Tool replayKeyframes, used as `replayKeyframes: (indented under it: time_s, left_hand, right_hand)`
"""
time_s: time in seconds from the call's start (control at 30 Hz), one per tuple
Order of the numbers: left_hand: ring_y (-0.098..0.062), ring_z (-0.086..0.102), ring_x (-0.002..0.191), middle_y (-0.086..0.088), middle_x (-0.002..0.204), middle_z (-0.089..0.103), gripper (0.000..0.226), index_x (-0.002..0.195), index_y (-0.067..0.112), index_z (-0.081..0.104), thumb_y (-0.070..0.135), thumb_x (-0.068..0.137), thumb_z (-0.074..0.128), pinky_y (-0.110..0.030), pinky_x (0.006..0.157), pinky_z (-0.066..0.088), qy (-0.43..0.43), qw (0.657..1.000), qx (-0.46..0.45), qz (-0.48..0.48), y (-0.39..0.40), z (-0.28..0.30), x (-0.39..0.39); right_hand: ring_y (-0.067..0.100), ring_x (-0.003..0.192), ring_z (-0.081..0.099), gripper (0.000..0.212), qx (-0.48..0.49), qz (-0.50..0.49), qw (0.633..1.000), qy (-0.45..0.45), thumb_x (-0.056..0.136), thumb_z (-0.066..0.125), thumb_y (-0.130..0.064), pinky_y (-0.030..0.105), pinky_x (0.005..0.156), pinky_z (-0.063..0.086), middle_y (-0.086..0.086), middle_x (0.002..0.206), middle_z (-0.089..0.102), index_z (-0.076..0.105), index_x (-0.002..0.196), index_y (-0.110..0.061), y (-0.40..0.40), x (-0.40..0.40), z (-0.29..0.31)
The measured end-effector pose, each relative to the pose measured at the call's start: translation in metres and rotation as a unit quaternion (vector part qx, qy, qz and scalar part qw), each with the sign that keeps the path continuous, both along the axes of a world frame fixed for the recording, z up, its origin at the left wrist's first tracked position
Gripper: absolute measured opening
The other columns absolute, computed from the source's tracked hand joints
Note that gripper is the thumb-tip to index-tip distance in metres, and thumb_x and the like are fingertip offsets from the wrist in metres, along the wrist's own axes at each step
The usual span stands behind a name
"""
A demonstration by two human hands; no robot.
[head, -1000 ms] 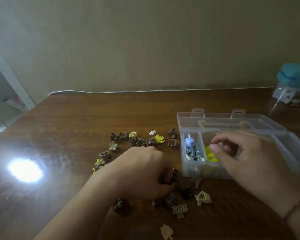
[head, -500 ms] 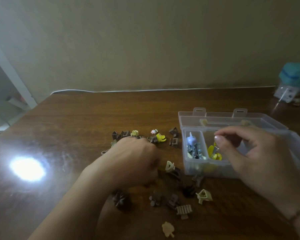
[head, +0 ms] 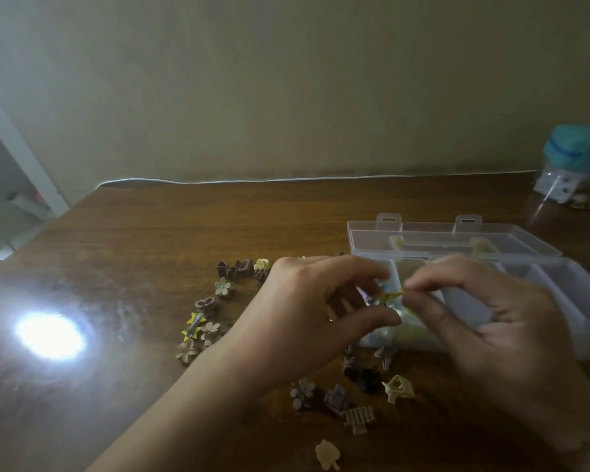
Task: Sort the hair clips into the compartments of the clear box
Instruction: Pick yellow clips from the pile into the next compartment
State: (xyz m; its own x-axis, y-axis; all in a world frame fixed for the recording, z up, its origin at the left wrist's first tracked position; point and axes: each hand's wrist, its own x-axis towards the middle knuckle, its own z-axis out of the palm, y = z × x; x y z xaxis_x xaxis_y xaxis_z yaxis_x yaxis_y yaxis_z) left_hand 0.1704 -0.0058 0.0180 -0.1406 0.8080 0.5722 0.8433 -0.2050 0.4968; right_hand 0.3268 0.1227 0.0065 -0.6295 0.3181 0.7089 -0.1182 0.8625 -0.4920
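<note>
Small hair clips lie scattered on the dark wooden table (head: pixel 143 253), most of them brown or beige: a row of brown clips (head: pixel 239 267) sits at the far side of the scatter, a pale flower clip (head: pixel 222 287) just nearer, a yellow star clip (head: pixel 194 326) with a metal bar at the left, and closer to the person a cream triangular claw clip (head: pixel 398 389), a beige slatted clip (head: pixel 359 419) and a tan clip (head: pixel 327 454) at the near edge. Both hands meet over the left end of the clear box (head: pixel 559 301). The left hand (head: pixel 307 318) has its thumb and forefinger drawn together, and the right hand (head: pixel 491 321) pinches with thumb and forefinger too; between them is a thin yellow clip (head: pixel 390 295), held above the box's left compartments. Which hand actually bears it cannot be told, since both sets of fingertips touch it. The box is open, its hinged lid (head: pixel 457 241) lying flat behind it with two latch tabs at the far edge. Inside, dividers split it into compartments; the ones under the hands hold some blurred pale and yellow pieces, and the compartments to the right look bare. A teal-lidded jar (head: pixel 579 155) stands well apart at the far right.
</note>
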Motion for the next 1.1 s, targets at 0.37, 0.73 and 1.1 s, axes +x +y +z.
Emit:
replayKeyframes:
  time_s: [0.37,0.73,1.1]
  left_hand:
    - [-0.024,0.061,0.107,0.001,0.115,0.068,0.023,0.113,0.024,0.07,0.02,0.091,0.064,-0.038,0.091,0.05,0.035,0.884,-0.186,0.428,-0.039,-0.017,-0.121]
    - [-0.003,0.059,0.088,0.015,0.102,0.06,0.024,0.11,0.033,0.065,0.034,0.087,0.071,-0.021,0.072,0.047,-0.056,0.848,-0.454,0.269,-0.067,-0.006,-0.138]
    - [-0.016,0.063,0.079,0.01,0.087,0.058,0.02,0.084,0.033,0.059,0.025,0.079,0.077,-0.029,0.066,0.056,0.027,0.809,-0.516,0.28,-0.066,-0.007,-0.13]
  right_hand:
    - [0.006,0.08,0.056,0.006,0.062,-0.157,0.977,-0.131,0.085,0.069,-0.027,0.022,0.066,0.04,-0.017,0.079,0.062,0.073,0.087,-0.03,0.036,0.002,-0.01]
    - [0.004,0.086,0.054,0.017,0.008,-0.126,0.982,-0.143,0.082,0.048,-0.053,0.038,0.077,0.043,-0.026,0.086,0.058,0.059,0.093,-0.057,0.038,0.0,-0.014]
    - [0.005,0.084,0.055,0.017,0.001,-0.118,0.986,-0.119,0.082,0.049,-0.051,0.042,0.081,0.044,-0.026,0.085,0.057,0.064,0.09,-0.046,0.035,-0.001,-0.014]
